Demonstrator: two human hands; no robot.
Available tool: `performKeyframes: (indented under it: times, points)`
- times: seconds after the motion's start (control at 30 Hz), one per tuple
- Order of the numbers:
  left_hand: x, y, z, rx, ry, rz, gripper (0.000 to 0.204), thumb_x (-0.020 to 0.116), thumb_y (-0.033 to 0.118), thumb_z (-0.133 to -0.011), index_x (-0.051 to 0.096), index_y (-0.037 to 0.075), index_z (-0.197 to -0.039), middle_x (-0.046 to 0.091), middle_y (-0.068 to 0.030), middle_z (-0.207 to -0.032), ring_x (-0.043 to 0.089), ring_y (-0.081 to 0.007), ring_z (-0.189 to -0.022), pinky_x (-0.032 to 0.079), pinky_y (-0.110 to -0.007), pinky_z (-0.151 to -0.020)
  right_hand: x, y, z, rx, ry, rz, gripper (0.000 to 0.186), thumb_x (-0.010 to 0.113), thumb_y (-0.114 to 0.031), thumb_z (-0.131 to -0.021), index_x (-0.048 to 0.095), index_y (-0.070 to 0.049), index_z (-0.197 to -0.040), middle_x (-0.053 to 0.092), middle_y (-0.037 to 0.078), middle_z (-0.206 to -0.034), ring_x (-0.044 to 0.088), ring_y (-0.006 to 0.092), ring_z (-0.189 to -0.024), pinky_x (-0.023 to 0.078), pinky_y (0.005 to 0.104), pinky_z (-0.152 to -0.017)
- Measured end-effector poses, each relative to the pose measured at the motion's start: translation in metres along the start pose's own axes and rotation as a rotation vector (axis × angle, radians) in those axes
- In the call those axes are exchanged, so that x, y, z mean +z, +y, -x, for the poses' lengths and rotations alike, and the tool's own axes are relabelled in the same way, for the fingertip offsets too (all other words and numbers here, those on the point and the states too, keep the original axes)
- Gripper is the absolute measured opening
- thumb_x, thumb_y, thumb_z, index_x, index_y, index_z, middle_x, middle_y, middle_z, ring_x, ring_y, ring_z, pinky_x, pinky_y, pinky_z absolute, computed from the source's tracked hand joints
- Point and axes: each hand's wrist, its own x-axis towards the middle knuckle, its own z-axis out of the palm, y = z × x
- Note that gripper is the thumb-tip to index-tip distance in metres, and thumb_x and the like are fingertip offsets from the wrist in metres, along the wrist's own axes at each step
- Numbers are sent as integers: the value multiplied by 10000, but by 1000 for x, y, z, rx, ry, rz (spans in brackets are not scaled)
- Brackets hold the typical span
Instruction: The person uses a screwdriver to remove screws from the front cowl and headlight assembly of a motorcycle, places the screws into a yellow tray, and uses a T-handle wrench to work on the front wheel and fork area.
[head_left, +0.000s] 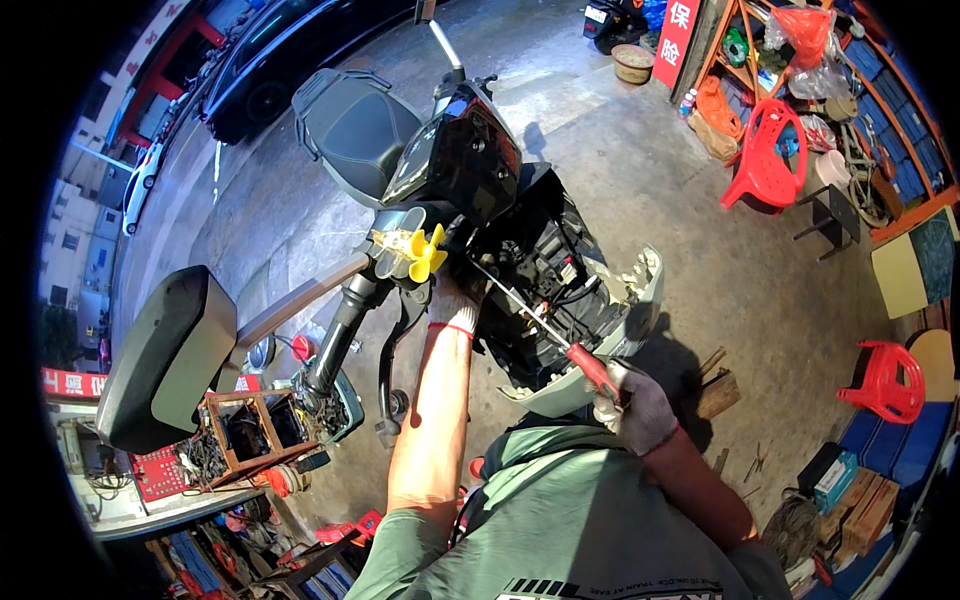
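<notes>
A scooter stands in front of me with its front body opened up, baring wires and dark parts inside. My right hand, in a pale work glove, is closed around the red handle of a long screwdriver. Its thin shaft runs up and left across the opening toward the inner edge near my left hand. My left hand, gloved with a red cuff, reaches in beneath the handlebar; its fingers are hidden behind the scooter's parts. Just above it sits a yellow propeller ornament. A pale cover panel rims the opening.
A large mirror and black handlebar grip jut out left. Red plastic chairs and loaded shelves stand at right. A wood block lies on the floor. A parts crate is at lower left; a dark car is parked beyond.
</notes>
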Motion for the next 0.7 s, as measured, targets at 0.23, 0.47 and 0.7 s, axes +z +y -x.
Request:
performKeyframes:
  times: [0.23,0.47,0.7]
  points:
    - [-4,5,6,39,79,-76,287,483,225,-978,607,109,-1209,657,-124,-1137,662,-312,-852,586,-428,-691,20,3,0,-689,133,1070,381,647,-88,-838,560,5,-1197,603,118,-974,589,231,-877,471,316,-767]
    - [-9,2,-5,-3,67,-28,322,456,257,-990,576,109,-1250,646,-123,-1166,656,-329,-847,573,-433,-711,0,5,-5,40,-14,-237,313,600,-122,-874,581,9,-1157,585,69,-876,512,135,-677,415,256,-587]
    - [-10,8,-7,-75,46,-5,347,440,339,-992,577,169,-1263,648,-92,-1182,658,-306,-842,568,-434,-713,26,-2,6,-844,97,1373,521,701,-67,-749,538,-44,-1244,573,181,-1118,587,362,-990,489,403,-853]
